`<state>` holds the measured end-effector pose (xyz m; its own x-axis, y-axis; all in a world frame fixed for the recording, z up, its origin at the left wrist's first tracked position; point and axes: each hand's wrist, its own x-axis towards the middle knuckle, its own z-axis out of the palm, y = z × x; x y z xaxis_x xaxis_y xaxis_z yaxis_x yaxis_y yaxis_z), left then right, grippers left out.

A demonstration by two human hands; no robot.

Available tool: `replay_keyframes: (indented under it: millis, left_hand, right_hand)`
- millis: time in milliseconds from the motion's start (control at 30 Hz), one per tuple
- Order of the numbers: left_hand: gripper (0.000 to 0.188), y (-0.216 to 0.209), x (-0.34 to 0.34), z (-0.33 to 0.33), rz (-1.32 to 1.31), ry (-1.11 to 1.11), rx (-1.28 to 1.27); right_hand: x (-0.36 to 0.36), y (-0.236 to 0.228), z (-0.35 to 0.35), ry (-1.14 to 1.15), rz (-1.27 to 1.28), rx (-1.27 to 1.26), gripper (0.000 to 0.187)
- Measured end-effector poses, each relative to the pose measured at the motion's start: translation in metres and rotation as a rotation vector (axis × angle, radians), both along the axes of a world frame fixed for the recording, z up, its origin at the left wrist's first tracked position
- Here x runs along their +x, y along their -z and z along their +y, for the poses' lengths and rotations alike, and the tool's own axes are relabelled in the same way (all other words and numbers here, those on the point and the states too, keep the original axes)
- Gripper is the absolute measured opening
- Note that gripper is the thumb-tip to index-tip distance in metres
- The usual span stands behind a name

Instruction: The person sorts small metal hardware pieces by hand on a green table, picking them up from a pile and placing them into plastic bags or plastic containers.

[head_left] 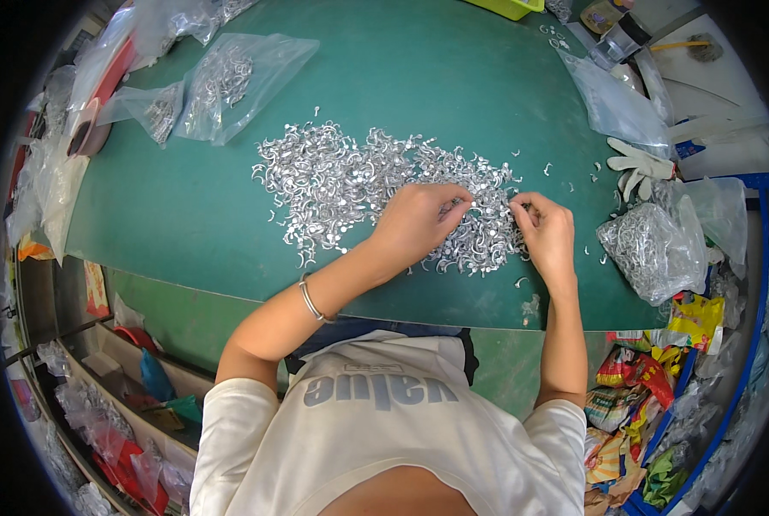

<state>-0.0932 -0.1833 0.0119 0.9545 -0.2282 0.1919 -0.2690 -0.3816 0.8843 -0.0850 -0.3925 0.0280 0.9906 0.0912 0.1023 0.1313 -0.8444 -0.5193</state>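
left hand [417, 215]: grip too small to tell | right hand [549, 230]: palm hidden | yellow tray [515, 10]: cut off above

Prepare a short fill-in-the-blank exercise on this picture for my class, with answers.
1. The left hand and right hand are at a pile of small curved, ____-coloured pieces.
2. The arm wearing the bracelet is the person's ____ one.
3. The tabletop is ____.
4. From the pile, the white glove lies toward the person's ____.

Answers: silver; left; green; right.
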Motion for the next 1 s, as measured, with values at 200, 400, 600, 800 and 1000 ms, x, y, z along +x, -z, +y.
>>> replay_keyframes:
  millis: [200, 400, 600, 800, 1000]
  left_hand:
    - [0.018, -0.004, 0.005, -0.004, -0.07, 0.042, 0.27]
    - [0.015, 0.002, 0.01, -0.016, -0.158, 0.185, 0.564]
    - [0.011, 0.0, 0.011, -0.023, -0.195, 0.172, 0.638]
    - [0.015, 0.008, 0.015, -0.018, -0.103, 0.107, 0.319]
    - [0.029, -0.014, 0.025, -0.001, 1.028, 0.129, -0.905]
  right_hand:
    - [0.001, 0.005, -0.024, 0.067, 0.115, 0.515, 0.011]
    - [-0.003, -0.01, -0.027, 0.16, 0.051, 0.03, 0.012]
    - [-0.007, -0.001, -0.015, -0.02, 0.001, -0.059, 0.015]
    - [-0.003, -0.001, -0.034, 0.039, 0.151, 0.429, 0.009]
    - [-0.004, -0.003, -0.034, 0.083, 0.338, 0.882, 0.007]
